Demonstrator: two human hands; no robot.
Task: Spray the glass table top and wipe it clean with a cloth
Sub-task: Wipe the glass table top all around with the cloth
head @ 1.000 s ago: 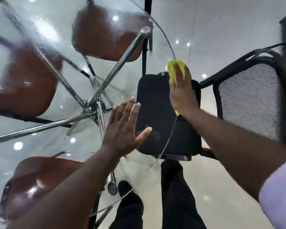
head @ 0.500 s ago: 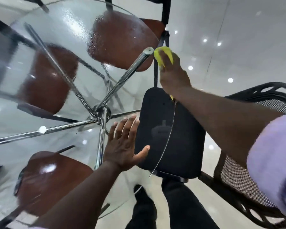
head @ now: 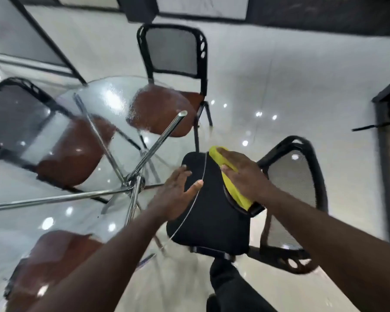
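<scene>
Yellow cloth (head: 234, 189) first: it sits out to the right of the chrome hub (head: 133, 183), at the curved edge of the glass tabletop (head: 104, 102), drawn into a long strip that follows the rim. The right hand (head: 243, 174) lies over it with fingers long and flat, pressing down rather than bunching. That makes sense, since a flat palm spreads the pressure along the edge. With the blur and the glass bending the view, I can't say whether the cloth is on the top face or folded over the rim itself.

The left hand (head: 178, 194) is planted between the hub and the cloth, palm down on the glass. Its fingers are straight and spread, thumb out toward the rim, holding nothing. I'd call it a brace, steadying the body and the top while the other arm leans out.

On the far side of the hub the glass is beaded and filmy with spray. My read is that the spraying is done and the wipe has a lot of ground left to cover.

Chrome legs (head: 164, 134) fan out from the hub under the glass. A black seat (head: 212, 217) sits below the rim to the hub's right, directly under both hands. Brown-seated chairs (head: 158, 113) show through the glass beyond the hub and to its left, tucked in under the top.
</scene>
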